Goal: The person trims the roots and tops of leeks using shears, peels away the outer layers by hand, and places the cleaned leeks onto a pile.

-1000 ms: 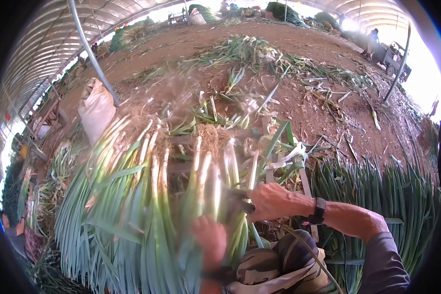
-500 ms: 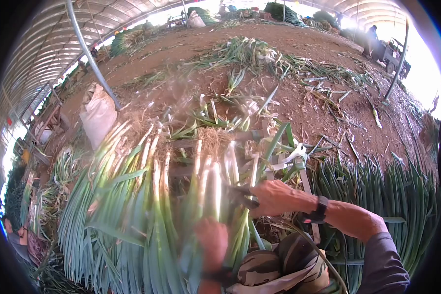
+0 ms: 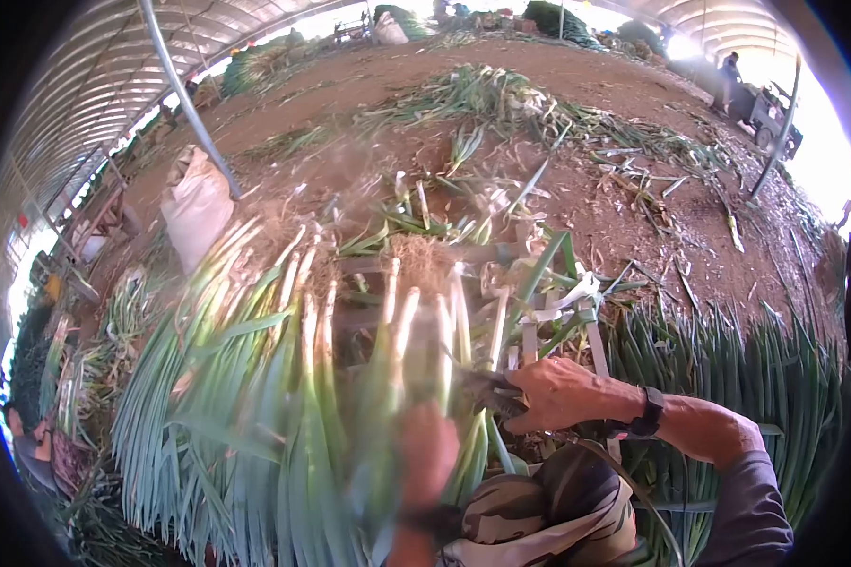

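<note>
Long green onions lie side by side in front of me, white ends and roots pointing away. My left hand, blurred by motion, is closed around the green part of one green onion; its fingers are not sharp. In my right hand is a dark hand tool that looks like an air gun, its tip beside that onion's white stem. A thin hose curves below the right wrist. My fingers cover part of the tool.
Slatted wood shows under the onions. More green onions stand densely at right. A pale sack leans near a metal post. Loose leaves litter the dirt floor. A person is by a cart far right.
My left hand and the onion in it have shifted right, closer to the tool's tip. My right hand has moved slightly right in the view. The whole scene has also shifted a little right.
</note>
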The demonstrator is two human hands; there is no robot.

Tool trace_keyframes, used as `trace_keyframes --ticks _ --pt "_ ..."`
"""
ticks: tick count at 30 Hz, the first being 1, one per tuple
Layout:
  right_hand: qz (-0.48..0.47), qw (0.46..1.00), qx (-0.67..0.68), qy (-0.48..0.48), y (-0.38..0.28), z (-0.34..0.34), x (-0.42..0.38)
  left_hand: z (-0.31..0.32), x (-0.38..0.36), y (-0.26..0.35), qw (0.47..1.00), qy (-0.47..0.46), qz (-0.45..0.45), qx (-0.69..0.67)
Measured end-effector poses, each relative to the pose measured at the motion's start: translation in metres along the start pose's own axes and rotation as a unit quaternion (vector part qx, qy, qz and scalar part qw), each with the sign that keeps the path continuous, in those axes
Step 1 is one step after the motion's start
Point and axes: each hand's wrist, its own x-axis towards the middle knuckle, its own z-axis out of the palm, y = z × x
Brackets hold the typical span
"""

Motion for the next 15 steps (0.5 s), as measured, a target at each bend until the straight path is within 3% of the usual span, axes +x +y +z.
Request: trace_keyframes --ticks 1,4,5,8,12,15 --pt "-0.027 1.0 0.002 0.001 -0.002 0.004 0.002 -0.007 -0.005 0.004 1.0 0.001 -0.009 -0.023" --pt "-0.043 0.999 0.017 -0.012 -0.014 0.01 0.005 -0.014 -0.017 -0.016 0.99 0.125 0.024 0.066" --pt "-0.042 0.999 0.024 -0.024 -0.019 0.011 0.006 -0.019 -0.017 -0.02 0.985 0.121 -0.055 0.107" --pt "-0.026 0.997 0.043 -0.066 -0.035 0.006 0.005 -0.022 -0.018 -0.04 0.971 0.172 -0.102 0.135" --pt "-0.106 0.993 0.027 -0.051 -0.035 0.026 0.008 -0.033 -0.01 -0.042 0.986 0.082 -0.133 0.062" --pt "-0.105 0.993 0.002 -0.058 -0.039 0.026 0.01 -0.028 -0.008 -0.048 0.989 0.095 -0.113 0.031"
